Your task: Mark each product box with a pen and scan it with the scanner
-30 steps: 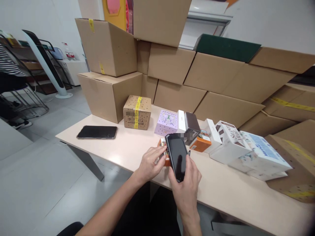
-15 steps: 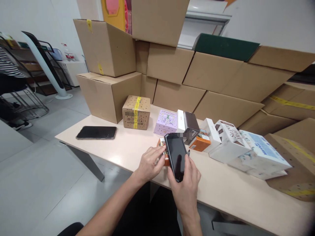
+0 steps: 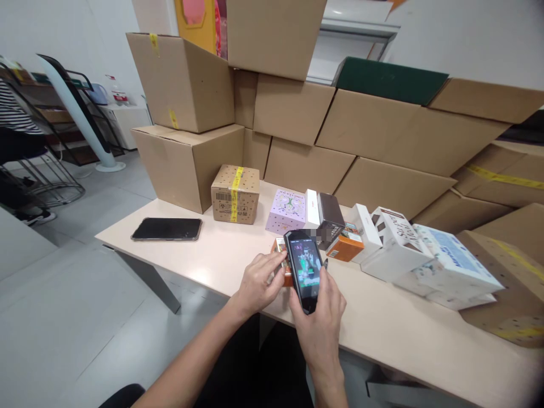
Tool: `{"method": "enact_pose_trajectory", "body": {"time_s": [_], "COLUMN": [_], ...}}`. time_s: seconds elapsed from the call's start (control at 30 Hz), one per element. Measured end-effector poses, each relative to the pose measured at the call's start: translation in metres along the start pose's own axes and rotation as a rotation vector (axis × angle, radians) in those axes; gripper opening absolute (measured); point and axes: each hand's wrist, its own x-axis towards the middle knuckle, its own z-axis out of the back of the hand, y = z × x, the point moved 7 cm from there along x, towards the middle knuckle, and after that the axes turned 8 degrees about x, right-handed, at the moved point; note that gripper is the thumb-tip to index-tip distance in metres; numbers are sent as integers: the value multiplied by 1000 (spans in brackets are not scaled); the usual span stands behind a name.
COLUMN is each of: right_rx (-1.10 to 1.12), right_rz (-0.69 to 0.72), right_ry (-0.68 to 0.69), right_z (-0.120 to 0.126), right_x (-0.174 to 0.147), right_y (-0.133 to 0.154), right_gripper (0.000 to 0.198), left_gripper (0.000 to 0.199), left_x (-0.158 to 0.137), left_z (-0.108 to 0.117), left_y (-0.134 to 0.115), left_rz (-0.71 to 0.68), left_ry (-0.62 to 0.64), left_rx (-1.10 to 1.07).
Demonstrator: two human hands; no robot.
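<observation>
Grips the smartphone [image 3: 304,267], lit and reading 15:14, with the right hand [image 3: 321,317], below and right of frame centre, closing thumb and fingers on opposite edges. Places left hand [image 3: 258,284] fingertips against the smartphone's left edge; cannot tell whether grasping.

Phones [image 3: 305,266] [image 3: 166,229]: 2, one lit, one dark. Wearer's hands: 2, left hand [image 3: 260,284], right hand [image 3: 321,306]. Counter [image 3: 382,317]: 1. Spotted cartons [image 3: 224,208] [image 3: 505,292]: 2. Orange boxes [image 3: 277,245] [image 3: 346,247]: 2. Slim white boxes [image 3: 312,209] [image 3: 366,231]: 2. Purple box [image 3: 287,212]: 1. Dark box [image 3: 331,213]: 1. Brown-white box [image 3: 393,258]: 1. Blue-white boxes [image 3: 457,260]: at least 1, overlap unclear. Green box [image 3: 391,82]: 1. Plain cartons, left stack [image 3: 215,85] [image 3: 170,164]: 2; carton wall [image 3: 378,127] overlaps, no sure count. Tower fan [image 3: 74,107]: 1. Bottle [image 3: 118,93]: 1. Other person [image 3: 17,113] in view: 1.
</observation>
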Motion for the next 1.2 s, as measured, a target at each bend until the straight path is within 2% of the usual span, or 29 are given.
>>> {"method": "enact_pose_trajectory", "body": {"time_s": [0.23, 0.37, 0.57, 0.77, 0.9, 1.0, 1.2], "right_rx": [41, 74, -84, -417, -580, -623, -641], "right_rz": [-17, -97, -269, -423, -512, -540, -530], "right_ry": [-16, -29, -95, -23, 72, 93, 114], "right_z": [1, 10, 58, 102, 112, 113, 113], "right_x": [-1, -2, -12, -33, -44, -47, -48], "right_y": [-2, -12, -59, -124, -158, -171, -179], "right_gripper": [72, 74, 84, 102, 98, 96, 88], "left_gripper": [48, 46, 38, 41, 44, 42, 39], "left_x": [-1, -1, -1, -1, -2, -4, -11], "left_z": [0, 0, 1, -8, -17, -18, 3], "left_y": [0, 0, -4, -10, -11, -11, 1], "left_rz": [7, 10, -6, -85, -116, -113, -102], "left_ry": [0, 24, 47, 122, 180, 200, 177], "left_rx": [-2, 5, 45, 214, 339, 363, 343]}}
